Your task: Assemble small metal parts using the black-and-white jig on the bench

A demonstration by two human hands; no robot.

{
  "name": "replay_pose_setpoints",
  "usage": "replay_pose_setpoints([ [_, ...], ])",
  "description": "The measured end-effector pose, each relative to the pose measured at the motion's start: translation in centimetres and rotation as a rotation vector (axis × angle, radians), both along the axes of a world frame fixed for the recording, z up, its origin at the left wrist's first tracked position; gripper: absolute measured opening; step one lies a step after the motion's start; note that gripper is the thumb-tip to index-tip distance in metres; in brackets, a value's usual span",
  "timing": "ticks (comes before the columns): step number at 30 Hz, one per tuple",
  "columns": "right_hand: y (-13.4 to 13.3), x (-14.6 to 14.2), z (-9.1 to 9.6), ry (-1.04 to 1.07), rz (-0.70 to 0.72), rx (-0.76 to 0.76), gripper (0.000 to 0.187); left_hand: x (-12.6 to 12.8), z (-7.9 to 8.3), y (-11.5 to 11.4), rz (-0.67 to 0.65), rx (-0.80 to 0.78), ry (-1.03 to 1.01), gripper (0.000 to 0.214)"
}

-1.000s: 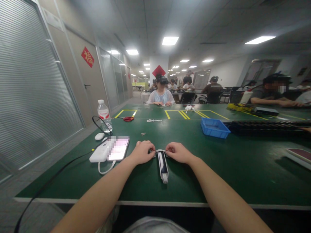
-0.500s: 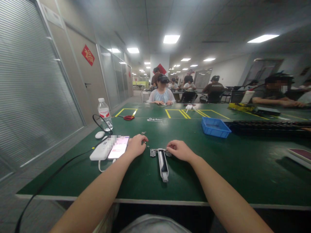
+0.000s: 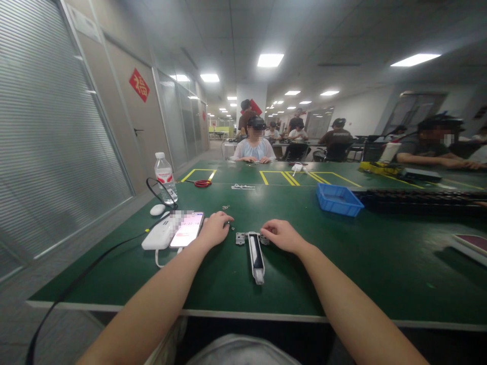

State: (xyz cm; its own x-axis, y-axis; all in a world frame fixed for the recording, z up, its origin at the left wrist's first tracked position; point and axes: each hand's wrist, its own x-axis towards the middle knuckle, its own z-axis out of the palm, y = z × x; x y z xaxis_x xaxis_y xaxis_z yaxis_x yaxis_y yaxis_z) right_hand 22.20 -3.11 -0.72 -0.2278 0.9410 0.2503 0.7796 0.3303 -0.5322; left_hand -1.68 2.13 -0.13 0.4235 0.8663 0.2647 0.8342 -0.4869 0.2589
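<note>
On the green table [image 3: 335, 274] lies a long white piece with a black inset [image 3: 256, 253], its narrow pale end toward me. Flat grey metal brackets with holes sit on both sides of its far end; the left bracket [image 3: 240, 238] shows fully, the right one [image 3: 265, 241] is partly under my fingers. My right hand [image 3: 283, 235] is closed, fingertips on that right bracket. Left of the piece, my left hand [image 3: 215, 230] rests low over the table, fingers curled together with a tiny dark item at their tips. A tiny metal part [image 3: 233, 228] lies just beside them.
A phone [image 3: 189, 229] on a white power bank [image 3: 155, 235], a mouse [image 3: 157, 209] and a water bottle [image 3: 165, 177] stand left. Red scissors [image 3: 202, 183] and small metal parts [image 3: 243, 187] lie farther off. A blue bin [image 3: 338, 199] is right; a person [image 3: 254, 147] sits opposite.
My left fingers have closed a little, and a tiny dark item now shows at their tips. My right hand stays on the bracket. The person opposite has moved their hands slightly.
</note>
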Motion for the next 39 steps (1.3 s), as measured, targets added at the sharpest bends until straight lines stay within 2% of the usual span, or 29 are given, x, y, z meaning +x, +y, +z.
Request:
replay_pose_setpoints([
  [11,-0.1,-0.1,0.1,-0.012,0.013,0.011,0.03,-0.1,-0.5,0.3,-0.045,0.001,0.009,0.028],
  [16,0.0,-0.1,0.1,-0.01,0.004,0.06,0.028,0.1,-0.4,0.1,-0.078,0.032,-0.078,0.027],
  [20,0.1,-0.4,0.0,0.133,-0.019,0.076,0.027,0.7,0.2,-0.7,-0.184,0.089,-0.193,0.023],
  [24,0.2,-1.0,-0.2,0.356,0.013,0.018,0.027,1.7,0.7,-2.0,-0.302,0.135,-0.261,0.024],
  [30,-0.1,-2.1,-0.2,0.556,0.088,-0.031,0.03,3.0,0.9,-3.6,-0.421,0.124,-0.244,0.022],
  [34,-0.3,-2.4,-0.1,0.614,0.134,-0.06,0.033,3.2,1.2,-4.2,-0.475,0.128,-0.236,0.022],
  [39,-0.4,-2.3,-0.2,0.57,0.159,-0.069,0.032,3.3,1.5,-4.5,-0.497,0.145,-0.242,0.025],
])
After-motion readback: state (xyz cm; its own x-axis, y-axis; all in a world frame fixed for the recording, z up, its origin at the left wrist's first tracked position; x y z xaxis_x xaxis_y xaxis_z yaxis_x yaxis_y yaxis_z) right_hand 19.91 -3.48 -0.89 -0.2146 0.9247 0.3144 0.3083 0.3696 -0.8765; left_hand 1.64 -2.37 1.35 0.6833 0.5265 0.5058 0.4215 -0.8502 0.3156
